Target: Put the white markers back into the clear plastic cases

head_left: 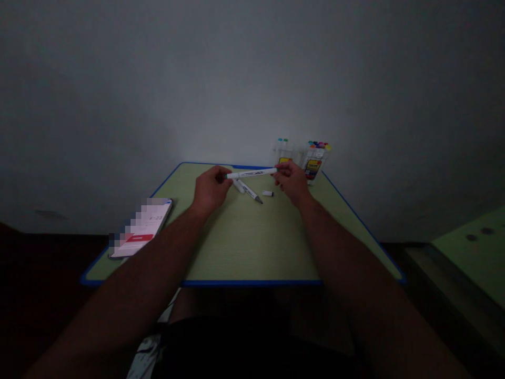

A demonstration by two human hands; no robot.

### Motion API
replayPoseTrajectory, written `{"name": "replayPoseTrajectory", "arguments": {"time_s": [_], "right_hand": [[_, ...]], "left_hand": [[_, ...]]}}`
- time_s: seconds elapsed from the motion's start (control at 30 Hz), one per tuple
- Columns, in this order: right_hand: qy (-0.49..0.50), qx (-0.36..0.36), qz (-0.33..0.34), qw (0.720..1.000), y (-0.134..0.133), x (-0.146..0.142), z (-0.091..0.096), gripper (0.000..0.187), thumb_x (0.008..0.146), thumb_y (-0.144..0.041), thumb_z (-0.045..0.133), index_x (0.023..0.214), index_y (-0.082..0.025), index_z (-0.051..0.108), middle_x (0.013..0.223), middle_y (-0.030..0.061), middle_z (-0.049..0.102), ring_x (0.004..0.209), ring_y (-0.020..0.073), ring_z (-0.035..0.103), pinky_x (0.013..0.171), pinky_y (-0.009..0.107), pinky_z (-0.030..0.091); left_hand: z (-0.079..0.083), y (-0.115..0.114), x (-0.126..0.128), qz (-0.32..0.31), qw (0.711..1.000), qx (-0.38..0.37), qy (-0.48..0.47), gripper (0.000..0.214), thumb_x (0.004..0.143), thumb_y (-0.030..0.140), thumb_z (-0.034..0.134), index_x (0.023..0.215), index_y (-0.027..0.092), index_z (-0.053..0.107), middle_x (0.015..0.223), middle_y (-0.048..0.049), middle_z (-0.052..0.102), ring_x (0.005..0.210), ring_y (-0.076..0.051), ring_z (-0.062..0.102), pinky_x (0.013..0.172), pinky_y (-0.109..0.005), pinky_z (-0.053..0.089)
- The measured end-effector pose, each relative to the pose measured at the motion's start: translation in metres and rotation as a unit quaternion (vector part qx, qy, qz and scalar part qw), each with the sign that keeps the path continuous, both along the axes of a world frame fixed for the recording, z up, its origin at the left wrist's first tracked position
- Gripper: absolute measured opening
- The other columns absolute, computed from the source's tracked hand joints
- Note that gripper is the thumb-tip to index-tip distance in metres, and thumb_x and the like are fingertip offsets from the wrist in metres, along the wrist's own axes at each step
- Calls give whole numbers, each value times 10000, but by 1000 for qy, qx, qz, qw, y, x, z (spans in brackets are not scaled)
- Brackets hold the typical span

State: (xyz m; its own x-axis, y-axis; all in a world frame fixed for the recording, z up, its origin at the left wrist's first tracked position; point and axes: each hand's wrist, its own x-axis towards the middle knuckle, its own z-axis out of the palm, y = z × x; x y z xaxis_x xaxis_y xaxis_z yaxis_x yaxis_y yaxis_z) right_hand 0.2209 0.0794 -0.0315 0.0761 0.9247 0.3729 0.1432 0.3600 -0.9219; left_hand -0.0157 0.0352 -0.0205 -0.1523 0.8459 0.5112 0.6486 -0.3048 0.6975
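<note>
A white marker (252, 173) with dark print along its barrel is held level above the table between my two hands. My left hand (212, 188) pinches its left end, where a bit of green shows. The fingers of my right hand (292, 181) are closed on its right end. Below it on the tabletop lies an uncapped marker (249, 191) with a grey tip section pointing toward me. A white piece, perhaps a cap (239, 186), lies beside that marker, partly behind my left hand. Closer to my right hand rests a small white cap (268, 193) with a dark end.
Two clear marker cases stand at the back right: one case (286, 154) shows few markers, the other case (313, 163) several coloured ones. A phone (144, 229) lies at the table's left edge. The table (252, 247) has a blue rim and stands against a grey wall.
</note>
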Motion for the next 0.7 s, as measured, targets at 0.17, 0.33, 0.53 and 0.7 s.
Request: {"name": "replayPoseTrajectory", "arguments": {"time_s": [0.17,0.33,0.53,0.7], "right_hand": [[2,1,-2,1000,0,0,-1,213,714,-202,710,893,-197,593,680,-30,641,496,82,543,454,203,421],[-2,-1,6,1000,0,1,-1,223,703,-208,711,893,-198,595,683,-29,650,507,83,549,450,194,412],[-38,-20,33,999,-6,-4,2,183,665,-193,729,812,-178,619,627,-27,638,506,92,550,476,213,443],[-103,-8,85,991,-14,-17,2,172,647,-205,756,776,-175,645,667,1,675,568,113,604,538,239,489]], "left_hand": [[1,-1,1,0,1000,4,-8,157,737,187,710,893,187,727,700,11,617,642,-140,523,664,-300,416],[-1,2,1,-7,997,6,-74,162,690,166,736,850,191,734,676,11,613,637,-138,526,663,-300,429],[2,3,2,-125,912,-64,-384,203,647,165,741,840,164,677,771,-19,692,715,-145,650,693,-284,498],[6,-2,6,-163,876,-101,-442,138,697,184,741,809,149,670,822,-41,706,705,-129,660,647,-249,500]]}}
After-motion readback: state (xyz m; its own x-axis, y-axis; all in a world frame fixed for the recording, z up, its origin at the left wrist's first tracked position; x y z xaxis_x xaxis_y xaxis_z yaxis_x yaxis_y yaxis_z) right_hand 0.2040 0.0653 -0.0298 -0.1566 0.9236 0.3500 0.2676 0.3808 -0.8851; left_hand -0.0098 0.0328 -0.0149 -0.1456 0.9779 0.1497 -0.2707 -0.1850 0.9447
